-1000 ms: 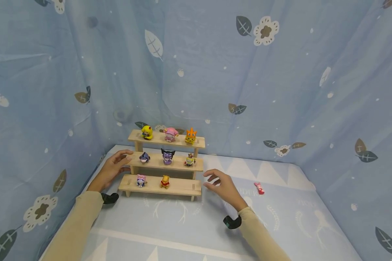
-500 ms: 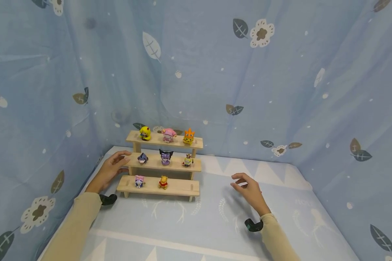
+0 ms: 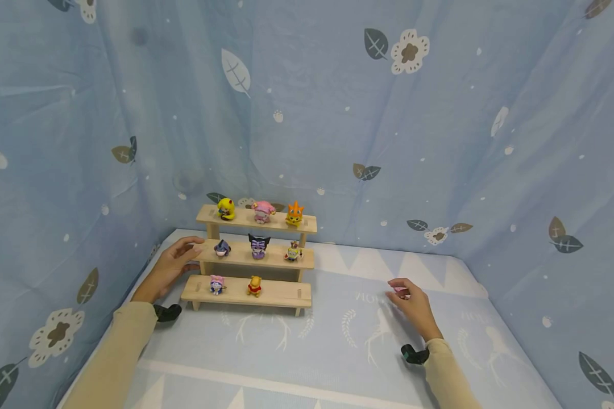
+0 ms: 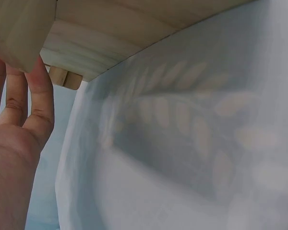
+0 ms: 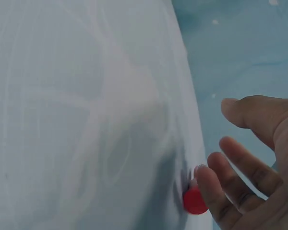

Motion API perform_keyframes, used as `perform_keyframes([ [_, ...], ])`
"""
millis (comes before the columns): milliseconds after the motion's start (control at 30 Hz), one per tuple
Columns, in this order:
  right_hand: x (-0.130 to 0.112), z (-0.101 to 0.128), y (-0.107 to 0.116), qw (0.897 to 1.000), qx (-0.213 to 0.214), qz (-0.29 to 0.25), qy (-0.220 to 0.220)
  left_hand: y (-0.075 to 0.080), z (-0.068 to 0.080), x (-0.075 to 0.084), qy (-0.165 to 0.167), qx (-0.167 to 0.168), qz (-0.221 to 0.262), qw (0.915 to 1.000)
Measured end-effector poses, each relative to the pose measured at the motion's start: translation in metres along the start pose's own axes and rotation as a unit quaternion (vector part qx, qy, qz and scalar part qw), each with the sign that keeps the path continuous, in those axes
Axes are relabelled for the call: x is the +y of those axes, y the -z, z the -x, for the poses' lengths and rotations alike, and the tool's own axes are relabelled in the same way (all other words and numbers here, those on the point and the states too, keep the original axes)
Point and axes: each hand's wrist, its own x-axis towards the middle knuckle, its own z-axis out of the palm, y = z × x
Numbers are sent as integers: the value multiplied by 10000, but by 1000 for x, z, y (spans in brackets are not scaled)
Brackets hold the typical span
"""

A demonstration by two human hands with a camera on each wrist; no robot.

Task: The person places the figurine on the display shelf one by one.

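A three-tier wooden shelf (image 3: 276, 292) stands at the back left of the blue cloth. It carries several small toy figures, among them a yellow one (image 3: 227, 208) on top and a yellow bear (image 3: 254, 286) on the lowest tier. My left hand (image 3: 190, 254) rests with straight fingers (image 4: 38, 96) against the shelf's (image 4: 110, 28) left end. My right hand (image 3: 396, 288) reaches over a small pink-red figure (image 3: 400, 292) lying on the cloth to the right. In the right wrist view my fingertips (image 5: 206, 175) touch that figure (image 5: 194, 201) while the thumb stays apart from it.
Blue cloth with leaf and flower prints hangs as walls behind and on both sides. The same cloth covers the table (image 3: 337, 352). The right third of the lowest shelf tier (image 3: 289, 294) holds no figure.
My right hand has moved from beside the shelf's right end to the right, onto the pink-red figure. The left hand has stayed at the shelf.
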Motion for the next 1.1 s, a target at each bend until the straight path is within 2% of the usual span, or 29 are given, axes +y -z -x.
perform_keyframes([
  [133, 11, -1, 3, 9995, -33, 176, -241, 0, 0, 0, 22, -36, 19, 10000],
  [333, 17, -2, 9, 9988, 277, 289, -271, -2, 1, 1, 31, -55, 8, 10000],
  [467, 17, -6, 13, 9972, 335, 182, -638, -1, 0, 0, 20, -22, -34, 10000],
  [667, 23, -8, 14, 9922, -12, 227, -1222, 1, 0, 1, 44, 12, -133, 9999],
  [967, 27, -15, 14, 9885, -308, -287, -1452, 1, 0, -1, 5, 23, -114, 9999],
  [1100, 27, -18, 13, 9858, -593, -296, -1545, 0, 0, -1, 4, 45, -98, 9999],
])
